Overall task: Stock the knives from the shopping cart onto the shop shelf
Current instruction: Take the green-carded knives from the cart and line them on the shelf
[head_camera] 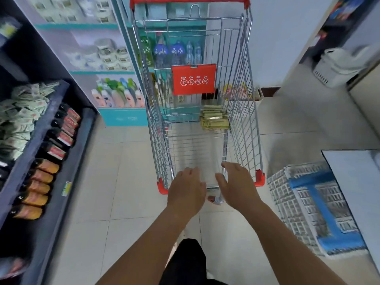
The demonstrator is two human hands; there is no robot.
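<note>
A wire shopping cart [242, 112] with red corners stands on the tiled floor straight ahead of me. At the far end of its basket lies a stack of flat yellow-green packs [214, 119]; I cannot tell whether they hold knives. My left hand [188, 190] and my right hand [236, 185] hover side by side at the cart's near end, fingers spread, holding nothing. The right hand's fingers touch the near rim. A dark shop shelf [59, 140] runs along my left.
The dark shelf holds green packets [22, 112] and rows of bottles [44, 182]. A teal shelf unit [115, 66] with cups and bottles stands behind the cart. A blue and white crate [312, 208] and a white surface [357, 182] sit on the right.
</note>
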